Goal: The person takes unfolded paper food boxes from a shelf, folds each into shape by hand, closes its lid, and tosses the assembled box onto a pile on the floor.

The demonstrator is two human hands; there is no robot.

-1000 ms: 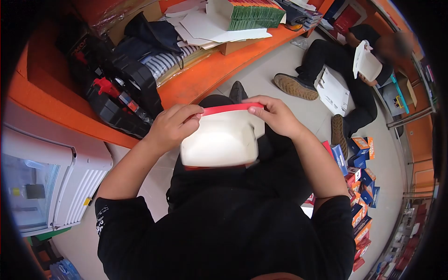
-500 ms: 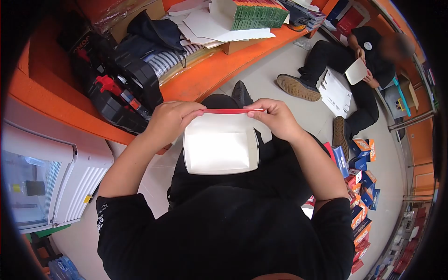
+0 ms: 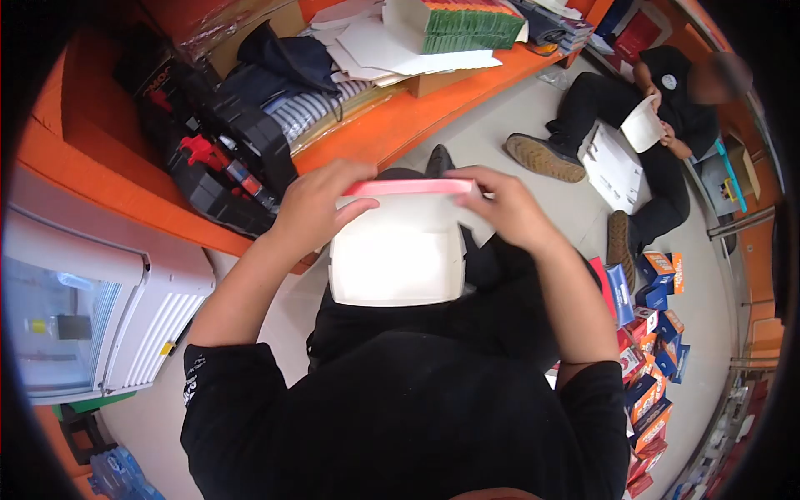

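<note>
A paper food box, white inside with a red edge flap, rests on my lap with its inside facing up. My left hand is at the left end of the flap, thumb in front and fingers behind it. At the flap's right end, my right hand pinches it, its fingers bent over the top and slightly blurred. A loose white side tab shows beneath my right hand. The outside of the box is hidden.
An orange shelf bears papers, clothing and a stack of green-edged cartons. Folded orange, blue and red boxes lie on the floor at right. Another person sits at upper right holding a white box. A white appliance stands left.
My fingers have shifted on the flap, the left thumb spreading from the fingers. The flap has tilted, showing more of its pinkish-red face. The view has moved slightly.
</note>
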